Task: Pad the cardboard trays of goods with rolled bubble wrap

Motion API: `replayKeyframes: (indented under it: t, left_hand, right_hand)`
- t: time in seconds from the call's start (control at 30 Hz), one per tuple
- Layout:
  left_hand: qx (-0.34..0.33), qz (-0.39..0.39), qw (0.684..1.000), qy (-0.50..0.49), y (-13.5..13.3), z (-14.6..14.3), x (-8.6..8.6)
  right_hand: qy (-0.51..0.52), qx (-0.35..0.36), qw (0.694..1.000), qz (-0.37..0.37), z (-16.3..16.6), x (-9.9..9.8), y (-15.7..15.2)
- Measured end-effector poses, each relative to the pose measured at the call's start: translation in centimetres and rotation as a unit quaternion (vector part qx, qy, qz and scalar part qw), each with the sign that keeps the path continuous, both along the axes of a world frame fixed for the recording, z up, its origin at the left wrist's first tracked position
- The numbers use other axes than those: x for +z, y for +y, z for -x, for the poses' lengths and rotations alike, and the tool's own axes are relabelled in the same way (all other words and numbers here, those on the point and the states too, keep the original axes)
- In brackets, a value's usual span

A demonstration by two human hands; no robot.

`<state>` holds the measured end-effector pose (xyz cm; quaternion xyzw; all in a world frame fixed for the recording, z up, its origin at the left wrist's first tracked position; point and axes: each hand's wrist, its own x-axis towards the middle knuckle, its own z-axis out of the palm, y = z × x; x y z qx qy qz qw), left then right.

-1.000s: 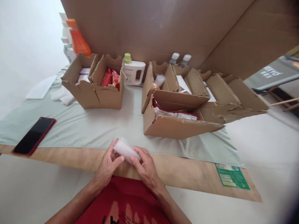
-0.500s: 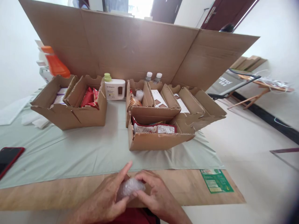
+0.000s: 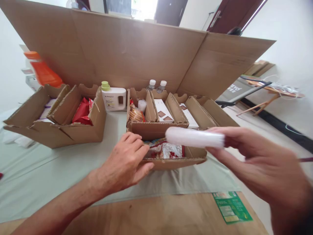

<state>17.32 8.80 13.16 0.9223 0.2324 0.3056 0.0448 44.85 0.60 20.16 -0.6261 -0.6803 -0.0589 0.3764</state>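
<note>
Raised above the front cardboard box [image 3: 176, 164], a white, cloudy plastic roll [image 3: 194, 137] is pinched at its right end by my right hand [image 3: 259, 160]. The roll lies nearly level and is slightly blurred. My left hand [image 3: 129, 160] is at the left end of that box and covers its corner; the thumb is spread from the bent fingers and nothing shows in them. Whether it touches the cardboard I cannot tell. Inside the front box lie red and white printed packets [image 3: 168, 150].
Behind stand cardboard compartments with a bag of breadstick-like snacks [image 3: 137, 115] and white boxes [image 3: 162, 111]. At left, another divided box [image 3: 80, 138] holds a red packet [image 3: 82, 111]. Between them is a white jug [image 3: 114, 99]. A green printed sheet [image 3: 232, 207] lies front right.
The plastic roll, earlier between both hands near the front edge, has risen forward and right in my right hand. My left hand has let go and moved to the front box. The view has shifted.
</note>
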Motion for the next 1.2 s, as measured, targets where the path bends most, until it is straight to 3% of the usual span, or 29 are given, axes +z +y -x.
replayKeyframes:
  t: [0.07, 0.13, 0.3, 0.4, 0.53, 0.7, 0.9, 1.2]
  left_hand:
    - [-0.012, 0.013, 1.0, -0.008, -0.4, 0.0, -0.6]
    - [-0.014, 0.016, 1.0, -0.021, -0.8, 0.2, -1.1]
    - [-0.002, 0.03, 0.999, -0.028, -0.6, 0.2, -1.6]
    - [0.008, 0.03, 0.999, -0.03, -0.2, 0.0, -1.8]
    - [0.004, 0.025, 0.999, -0.028, -0.1, 0.1, -2.0]
    - [-0.005, 0.031, 0.998, -0.052, -0.2, 0.2, -2.0]
    - [-0.008, 0.036, 0.997, -0.065, -0.2, 0.0, -1.9]
    - [-0.006, 0.039, 0.998, -0.054, -0.2, -0.1, -1.7]
  right_hand:
    - [-0.042, 0.078, 0.992, 0.09, 0.5, -0.1, 2.7]
    - [-0.08, 0.136, 0.98, 0.124, 1.4, -0.7, 5.1]
    - [-0.229, 0.184, 0.937, 0.192, 5.2, -3.4, 9.8]
    - [-0.235, 0.213, 0.919, 0.234, 6.3, -4.2, 11.5]
    - [-0.265, 0.195, 0.911, 0.248, 5.3, -4.0, 11.8]
    - [-0.354, 0.114, 0.858, 0.355, 4.2, -2.7, 10.6]
    - [-0.286, 0.149, 0.878, 0.353, 4.2, -2.7, 10.8]
    - [-0.346, 0.149, 0.788, 0.486, 5.3, -2.7, 12.5]
